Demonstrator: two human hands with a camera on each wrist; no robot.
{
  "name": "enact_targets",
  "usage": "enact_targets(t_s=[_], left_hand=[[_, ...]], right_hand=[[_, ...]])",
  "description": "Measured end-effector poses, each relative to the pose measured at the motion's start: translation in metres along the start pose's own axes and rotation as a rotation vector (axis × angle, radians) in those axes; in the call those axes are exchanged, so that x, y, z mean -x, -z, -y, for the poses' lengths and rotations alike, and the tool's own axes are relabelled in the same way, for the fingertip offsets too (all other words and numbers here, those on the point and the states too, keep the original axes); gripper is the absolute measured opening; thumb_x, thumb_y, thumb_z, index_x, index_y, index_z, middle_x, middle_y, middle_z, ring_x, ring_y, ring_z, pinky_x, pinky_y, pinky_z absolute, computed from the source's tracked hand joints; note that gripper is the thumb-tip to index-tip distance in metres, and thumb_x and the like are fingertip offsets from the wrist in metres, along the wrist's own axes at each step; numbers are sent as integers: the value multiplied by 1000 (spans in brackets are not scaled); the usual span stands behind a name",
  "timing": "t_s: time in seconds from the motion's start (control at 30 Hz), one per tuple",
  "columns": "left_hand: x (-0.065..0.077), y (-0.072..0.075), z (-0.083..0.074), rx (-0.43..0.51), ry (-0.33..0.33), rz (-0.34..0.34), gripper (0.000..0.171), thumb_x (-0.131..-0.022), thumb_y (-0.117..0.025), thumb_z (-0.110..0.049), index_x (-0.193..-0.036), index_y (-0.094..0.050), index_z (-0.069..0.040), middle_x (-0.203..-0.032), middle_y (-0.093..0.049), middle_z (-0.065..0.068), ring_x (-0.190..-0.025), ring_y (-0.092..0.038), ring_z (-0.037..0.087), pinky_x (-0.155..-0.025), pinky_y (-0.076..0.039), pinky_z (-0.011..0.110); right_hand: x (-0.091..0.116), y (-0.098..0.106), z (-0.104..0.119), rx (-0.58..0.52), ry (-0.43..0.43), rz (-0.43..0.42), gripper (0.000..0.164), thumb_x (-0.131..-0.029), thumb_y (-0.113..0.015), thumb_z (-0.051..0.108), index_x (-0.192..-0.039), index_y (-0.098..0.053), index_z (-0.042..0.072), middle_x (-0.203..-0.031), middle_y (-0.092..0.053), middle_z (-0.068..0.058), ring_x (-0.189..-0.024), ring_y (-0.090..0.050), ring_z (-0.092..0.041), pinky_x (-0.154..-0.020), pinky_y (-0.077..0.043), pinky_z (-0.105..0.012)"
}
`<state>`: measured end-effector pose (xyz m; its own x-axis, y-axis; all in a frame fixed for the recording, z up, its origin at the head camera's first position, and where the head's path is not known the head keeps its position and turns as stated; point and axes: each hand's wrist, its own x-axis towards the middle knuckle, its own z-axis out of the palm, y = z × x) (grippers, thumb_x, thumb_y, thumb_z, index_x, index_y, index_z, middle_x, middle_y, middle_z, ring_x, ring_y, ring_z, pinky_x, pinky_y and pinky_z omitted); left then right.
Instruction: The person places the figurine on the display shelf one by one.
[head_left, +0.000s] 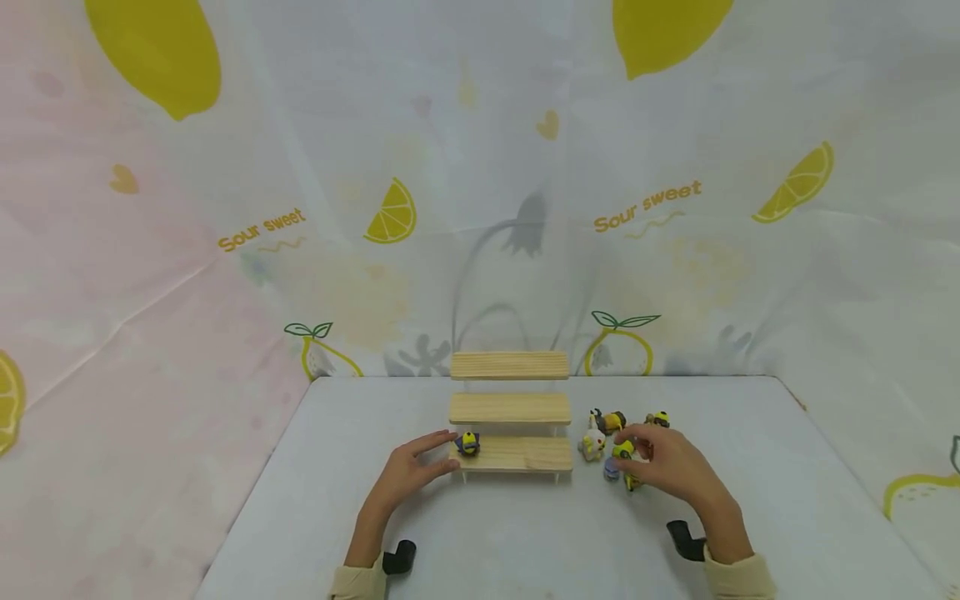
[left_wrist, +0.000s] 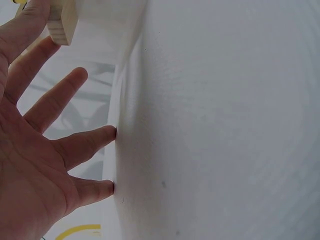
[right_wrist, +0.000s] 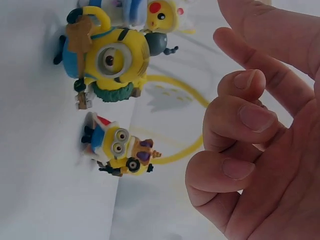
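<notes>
My left hand [head_left: 405, 473] is at the left end of a three-step wooden display stand [head_left: 510, 407], its fingers spread. In the left wrist view its index fingertip meets the end of a wooden board [left_wrist: 62, 25]. A small yellow and purple figure [head_left: 468, 443] sits on the lowest step, close to that thumb and index finger. Over a cluster of toy figures hovers my right hand [head_left: 678, 467], thumb and index finger apart, other fingers bent, holding nothing. Beside it stand a one-eyed minion figure with a guitar [right_wrist: 115, 57] and a crowned minion figure [right_wrist: 117, 142].
A white figure [head_left: 592, 446] stands at the cluster's left, with more yellow and brown figures [head_left: 612, 421] behind. The white table [head_left: 337, 433] ends at a lemon-print cloth [head_left: 480, 167]. Black wrist pieces [head_left: 400, 557] sit at both wrists.
</notes>
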<state>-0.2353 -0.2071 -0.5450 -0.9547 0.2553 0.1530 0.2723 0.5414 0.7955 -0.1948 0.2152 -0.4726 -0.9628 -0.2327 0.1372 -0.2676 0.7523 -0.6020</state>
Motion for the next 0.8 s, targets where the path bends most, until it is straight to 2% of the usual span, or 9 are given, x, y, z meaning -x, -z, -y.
enact_targets(t_s=[0.17,0.4,0.53,0.8], left_hand=[[0,0,-1,11,-5,1,49,-81,-79,-47,-126,-69,-31,-136,-60,1,-130,-50,31,-107,-38,58],[0,0,-2,5,-10,4,50,-81,-78,-48,-127,-69,-30,-135,-60,2,-130,-50,32,-106,-37,60],[0,0,-2,9,2,3,49,-81,-79,-47,-127,-69,-30,-136,-60,2,-130,-50,32,-107,-37,59],[2,1,-3,6,6,-1,50,-82,-78,-47,-127,-69,-29,-136,-60,3,-130,-50,32,-106,-38,59]], right_hand=[[4,1,-5,31,-45,28,26,-79,-85,22,-101,-72,15,-71,-47,3,-63,-41,-11,-50,-32,-26],[11,4,-15,86,-73,67,39,-71,-90,22,-105,-71,15,-72,-43,2,-64,-39,-13,-52,-28,-27],[13,5,-20,86,-104,97,45,-70,-90,25,-109,-71,16,-73,-44,1,-65,-39,-13,-52,-28,-27],[15,1,-25,81,-133,123,47,-69,-91,21,-110,-69,17,-72,-45,0,-63,-40,-14,-52,-29,-28]])
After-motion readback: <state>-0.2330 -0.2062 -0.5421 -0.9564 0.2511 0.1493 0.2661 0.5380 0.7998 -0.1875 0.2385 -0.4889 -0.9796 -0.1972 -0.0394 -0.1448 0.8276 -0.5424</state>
